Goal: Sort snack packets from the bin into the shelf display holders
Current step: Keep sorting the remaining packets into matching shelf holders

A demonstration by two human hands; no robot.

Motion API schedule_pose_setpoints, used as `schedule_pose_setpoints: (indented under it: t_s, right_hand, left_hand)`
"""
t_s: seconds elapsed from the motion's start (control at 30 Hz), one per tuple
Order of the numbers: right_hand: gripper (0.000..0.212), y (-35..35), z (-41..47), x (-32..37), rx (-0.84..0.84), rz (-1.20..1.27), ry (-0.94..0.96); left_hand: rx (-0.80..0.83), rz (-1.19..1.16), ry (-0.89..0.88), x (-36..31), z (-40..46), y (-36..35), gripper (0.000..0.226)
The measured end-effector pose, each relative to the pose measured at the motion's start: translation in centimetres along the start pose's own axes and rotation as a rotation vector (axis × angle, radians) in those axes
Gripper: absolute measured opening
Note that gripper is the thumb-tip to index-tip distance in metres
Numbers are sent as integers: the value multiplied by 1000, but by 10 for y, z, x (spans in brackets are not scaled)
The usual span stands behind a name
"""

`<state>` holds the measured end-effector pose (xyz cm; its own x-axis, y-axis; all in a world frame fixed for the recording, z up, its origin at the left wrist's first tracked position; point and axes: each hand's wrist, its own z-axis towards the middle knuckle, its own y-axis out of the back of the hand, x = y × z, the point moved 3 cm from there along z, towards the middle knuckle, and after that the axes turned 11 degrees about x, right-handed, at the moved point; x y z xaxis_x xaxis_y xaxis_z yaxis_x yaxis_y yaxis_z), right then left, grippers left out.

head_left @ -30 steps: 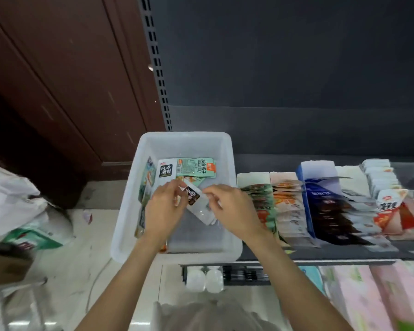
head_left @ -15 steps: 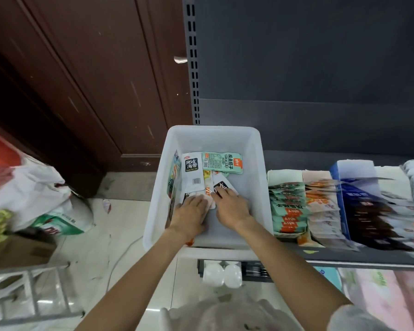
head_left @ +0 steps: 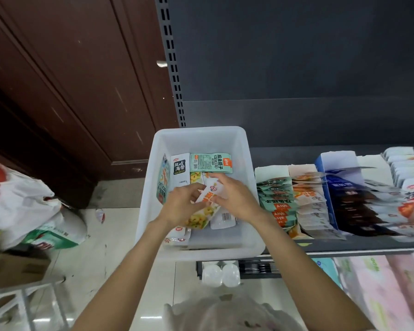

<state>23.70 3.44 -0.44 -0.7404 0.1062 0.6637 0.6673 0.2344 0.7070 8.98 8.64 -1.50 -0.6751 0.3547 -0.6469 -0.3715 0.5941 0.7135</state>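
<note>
Small retail shop, stocking in progress. Dark grey metal shelving unit with a slotted upright is carrying cardboard display holders packed with rows of snack packets along the shelf's front edge. Wrapped pastel tissue packs are sitting on the lower shelf. White plastic stock bin is overhanging the shelf's left end. Bagged goods are lying on the tiled floor.
</note>
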Motion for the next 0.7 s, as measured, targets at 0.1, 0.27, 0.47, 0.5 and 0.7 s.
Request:
schedule_pose_setpoints:
  t_s: [0.1, 0.27, 0.47, 0.5, 0.7]
  right_hand:
    - [26, 49, -37, 8, -178, 3, 71]
    - [3, 134, -112, -8, -589, -55, 130]
    - [12, 193, -153, -56, -860, -275, 50]
    - [15, 197, -152, -66, -841, -293, 25]
    - [15, 204, -131, -101, -638, -382, -159]
  left_hand:
    - [-46, -159, -162, -39, -3, 23, 27]
    - [-202, -54, -522, -117, 17, 36, 7]
    - [-252, -8, -714, -203, 81, -4, 10]
    - [-229, -10, -710, -207, 92, -12, 11]
    - [-101, -94, -573, -192, 124, -50, 10]
